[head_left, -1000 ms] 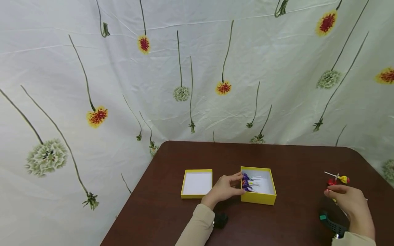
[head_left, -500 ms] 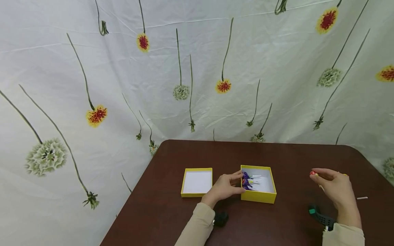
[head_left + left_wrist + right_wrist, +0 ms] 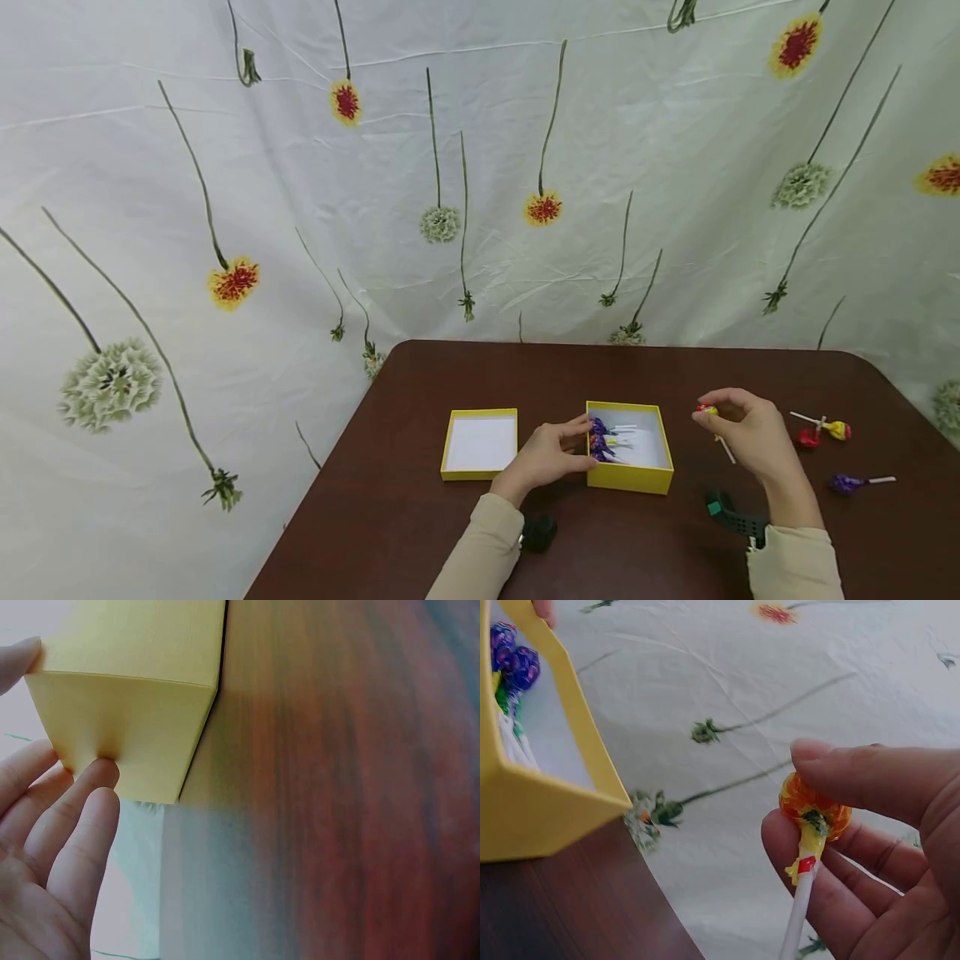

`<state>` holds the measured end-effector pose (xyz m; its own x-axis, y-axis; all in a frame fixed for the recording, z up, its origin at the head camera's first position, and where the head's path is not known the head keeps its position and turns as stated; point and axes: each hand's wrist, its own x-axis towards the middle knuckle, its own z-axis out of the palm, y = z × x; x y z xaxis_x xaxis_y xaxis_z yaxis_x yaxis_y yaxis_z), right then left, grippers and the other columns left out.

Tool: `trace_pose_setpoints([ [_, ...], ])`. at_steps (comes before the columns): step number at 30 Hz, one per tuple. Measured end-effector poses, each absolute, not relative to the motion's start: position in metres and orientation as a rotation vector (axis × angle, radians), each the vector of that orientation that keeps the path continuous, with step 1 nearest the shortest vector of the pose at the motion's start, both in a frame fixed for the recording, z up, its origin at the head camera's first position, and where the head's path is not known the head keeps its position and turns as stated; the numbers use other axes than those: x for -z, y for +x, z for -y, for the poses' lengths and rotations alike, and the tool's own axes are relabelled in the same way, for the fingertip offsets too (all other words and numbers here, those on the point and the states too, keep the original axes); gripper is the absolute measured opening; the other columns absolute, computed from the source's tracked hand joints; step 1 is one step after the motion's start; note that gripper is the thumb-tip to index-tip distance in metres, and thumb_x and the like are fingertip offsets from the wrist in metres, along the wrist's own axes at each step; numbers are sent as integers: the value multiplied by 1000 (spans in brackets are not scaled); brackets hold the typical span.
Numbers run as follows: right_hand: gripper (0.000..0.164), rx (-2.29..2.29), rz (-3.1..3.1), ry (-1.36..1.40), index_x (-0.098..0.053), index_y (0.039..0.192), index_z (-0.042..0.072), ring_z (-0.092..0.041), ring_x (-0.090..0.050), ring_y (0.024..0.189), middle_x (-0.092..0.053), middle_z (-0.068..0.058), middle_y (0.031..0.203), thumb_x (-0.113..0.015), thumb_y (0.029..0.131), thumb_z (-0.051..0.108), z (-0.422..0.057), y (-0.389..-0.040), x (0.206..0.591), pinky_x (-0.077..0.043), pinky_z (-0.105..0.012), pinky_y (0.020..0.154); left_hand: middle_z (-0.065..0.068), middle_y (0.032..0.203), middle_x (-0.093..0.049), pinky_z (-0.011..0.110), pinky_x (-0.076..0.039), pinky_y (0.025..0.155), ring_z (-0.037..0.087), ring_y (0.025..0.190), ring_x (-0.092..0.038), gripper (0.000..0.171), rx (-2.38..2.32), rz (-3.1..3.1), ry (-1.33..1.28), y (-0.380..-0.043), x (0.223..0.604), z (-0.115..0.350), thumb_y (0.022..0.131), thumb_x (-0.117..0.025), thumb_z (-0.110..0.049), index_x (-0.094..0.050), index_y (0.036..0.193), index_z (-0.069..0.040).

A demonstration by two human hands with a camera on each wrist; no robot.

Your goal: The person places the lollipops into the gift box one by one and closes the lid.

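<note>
On the worktop, before the cloth, the lid lies left of the box, whose left end holds clustered lollipops, hard to count, while right of the box comes the lollipop in the right hand, then three loose lollipops.

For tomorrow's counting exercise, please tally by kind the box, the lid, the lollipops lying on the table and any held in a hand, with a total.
Box: 1
Lid: 1
Lying loose, a red lollipop, a purple lollipop and a yellow-and-red lollipop: 3
Held lollipop, in the right hand: 1
Total: 6
</note>
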<state>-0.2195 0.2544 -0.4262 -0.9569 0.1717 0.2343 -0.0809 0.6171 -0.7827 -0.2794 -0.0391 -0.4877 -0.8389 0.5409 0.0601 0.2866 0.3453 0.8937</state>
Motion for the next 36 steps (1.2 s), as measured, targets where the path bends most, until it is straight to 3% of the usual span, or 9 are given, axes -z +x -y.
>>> trace_pose_setpoints([
  [6, 29, -1302, 2577, 17, -68, 116, 1, -21, -64, 78, -72, -19, 106, -72, 93, 18, -235, -225, 423, -53, -26, 57, -7, 158, -42, 30, -53, 103, 25, 134, -56, 62, -1496, -2361, 750, -280, 488, 39, 89, -77, -21, -54, 145, -11],
  [14, 28, -1277, 2596, 143, -68, 123, 2, -29, -65, 98, -69, -21, 118, -64, 98, 13, -222, -230, 423, -57, -24, 71, -5, 159, -42, 32, -52, 104, 27, 134, -56, 62, -1480, -2374, 750, -282, 489, 39, 89, -77, -22, -53, 146, -13],
  [20, 32, -1327, 2615, 195, -66, 125, 0, -37, -68, 107, -69, -23, 120, -68, 94, 4, -212, -235, 428, -63, -34, 82, -1, 159, -41, 32, -53, 104, 27, 134, -56, 61, -1494, -2359, 761, -282, 490, 39, 90, -77, -21, -53, 146, -12],
  [24, 29, -1313, 2655, 207, -68, 120, -2, -35, -70, 103, -70, -23, 117, -70, 92, 5, -204, -238, 431, -62, -39, 84, -2, 158, -43, 32, -52, 104, 27, 133, -56, 61, -1485, -2378, 756, -282, 489, 38, 89, -77, -22, -54, 145, -12],
  [30, 22, -1296, 2684, 245, -72, 111, 2, -29, -68, 94, -70, -20, 114, -73, 90, 5, -196, -239, 435, -63, -37, 80, -4, 158, -43, 32, -53, 103, 26, 133, -57, 60, -1484, -2377, 735, -282, 488, 38, 90, -77, -22, -54, 145, -13],
  [36, 26, -1347, 2696, 288, -72, 114, -1, -33, -69, 99, -70, -20, 115, -73, 90, 5, -188, -242, 441, -63, -39, 81, -2, 158, -43, 32, -53, 103, 26, 133, -57, 60, -1479, -2373, 755, -281, 488, 38, 91, -76, -22, -54, 145, -11],
])
